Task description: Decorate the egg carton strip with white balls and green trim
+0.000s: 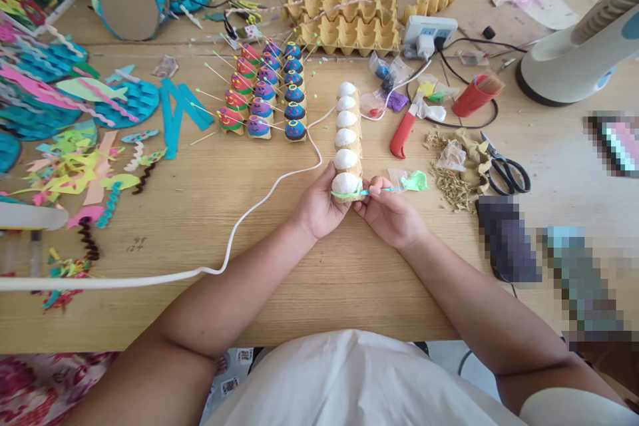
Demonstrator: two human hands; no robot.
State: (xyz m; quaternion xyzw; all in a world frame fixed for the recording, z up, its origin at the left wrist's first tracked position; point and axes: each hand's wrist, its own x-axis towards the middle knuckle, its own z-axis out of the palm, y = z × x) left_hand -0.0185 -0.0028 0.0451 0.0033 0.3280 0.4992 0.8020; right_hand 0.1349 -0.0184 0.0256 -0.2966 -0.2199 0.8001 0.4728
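My left hand (pixel 323 208) is closed around the near end of an egg-carton strip (pixel 356 154), whose several cups are topped with white domes (pixel 346 159). A thin band of light green clay (pixel 344 196) runs along the base of the nearest dome. My right hand (pixel 392 214) pinches a slim blue modelling tool (pixel 389 189), its tip against the right end of that band. Fingers of the right hand are also close to the carton's near end; whether they touch it I cannot tell. Just beyond the right hand lies a lump of green clay (pixel 414 180) on a plastic bag.
Rows of painted egg-cup figures (pixel 260 106) stand behind to the left. A white cable (pixel 259 206) crosses the table. On the right lie a red-handled cutter (pixel 403 133), scissors (pixel 506 170) and dry shavings (pixel 452 188). Egg trays (pixel 349 16) and a power strip (pixel 430 30) are farther back.
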